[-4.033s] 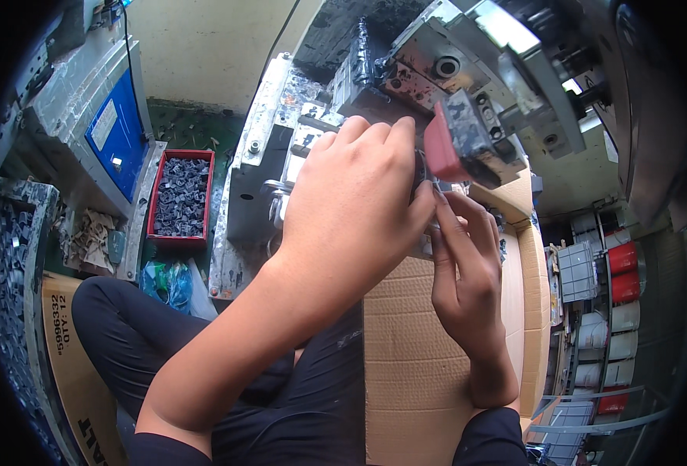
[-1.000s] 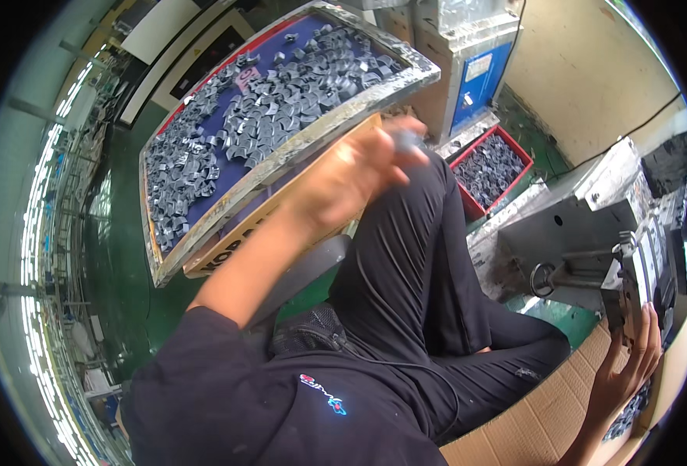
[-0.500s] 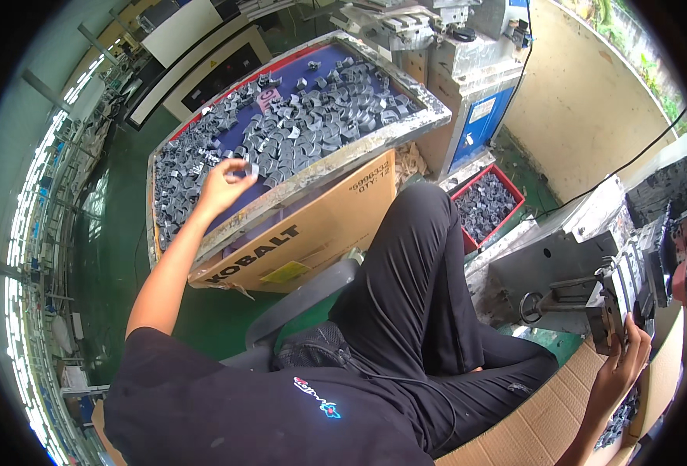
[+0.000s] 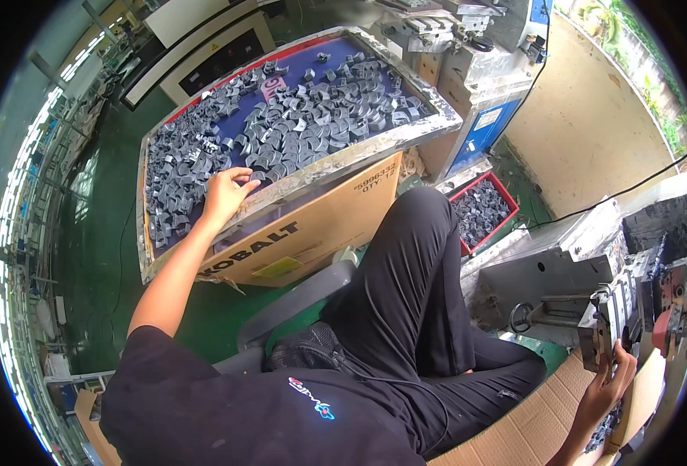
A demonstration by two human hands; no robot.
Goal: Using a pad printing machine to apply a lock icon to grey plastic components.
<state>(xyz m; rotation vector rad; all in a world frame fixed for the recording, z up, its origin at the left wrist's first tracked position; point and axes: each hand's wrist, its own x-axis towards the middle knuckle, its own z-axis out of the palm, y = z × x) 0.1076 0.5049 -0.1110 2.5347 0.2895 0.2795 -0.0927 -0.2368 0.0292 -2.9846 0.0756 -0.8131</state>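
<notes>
My left hand (image 4: 230,194) is over the near side of a framed tray (image 4: 312,172), with thumb and forefinger pinched around a small curved grey piece (image 4: 259,176). Many similar curved grey pieces (image 4: 312,132) lie over the tray's blue bottom, densest in the middle and along the left. Far to the right, my right hand (image 4: 612,379) has its fingers wrapped on the lower end of a metal fixture (image 4: 609,322) on a machine. Part of that grip is hidden behind the fixture.
Below the tray stands a cardboard box (image 4: 320,217). A red bin (image 4: 483,210) of grey pieces sits beyond my knee. A handwheel (image 4: 520,317) juts from the machine, and cardboard (image 4: 526,412) lies by my right forearm. A chair armrest (image 4: 297,303) is at my left.
My left hand has lowered slightly toward the pieces in the tray, with the grey piece still at its fingertips. My right hand stays at the fixture. The view has shifted a little.
</notes>
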